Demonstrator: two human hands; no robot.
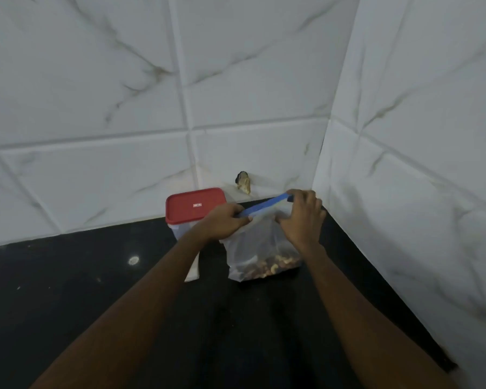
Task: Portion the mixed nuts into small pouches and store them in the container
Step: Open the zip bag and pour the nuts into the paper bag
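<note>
Toward the far right corner of the counter (pixel 96 290), both hands hold a clear bag (pixel 260 245) upright by its blue strip (pixel 264 206). Left hand (pixel 225 220): fingers curled round the strip's left end, pinching it. Right hand (pixel 302 217): fingers curled over the strip's right end, gripping it from above. The nuts (pixel 270 266) lie in a shallow layer at the bottom of the bag, which rests on the counter; the film above them is slack and creased. The container (pixel 180 231), with its red lid (pixel 195 204) on, stands just behind the left hand, near the counter's back edge. A flat white piece (pixel 192 272), possibly the pouches, lies just left of the bag, partly hidden by the left forearm. A small object (pixel 243 182) at the foot of the back wall is too unclear to name.

Step in hand, as judged: parting the strip to reach the nuts. Whether the seal is closed or partly open cannot be told. To do it well, each hand should take one lip of the strip nearer its middle than its ends. The lips should be pulled apart across the bag, not upward, so that the bottom sits on the counter and the nuts do not shift or spill. The film looks thin and limp, so a sudden tug may tip the bag toward the counter's front edge. The lid should come off before the first pouch is filled.
</note>
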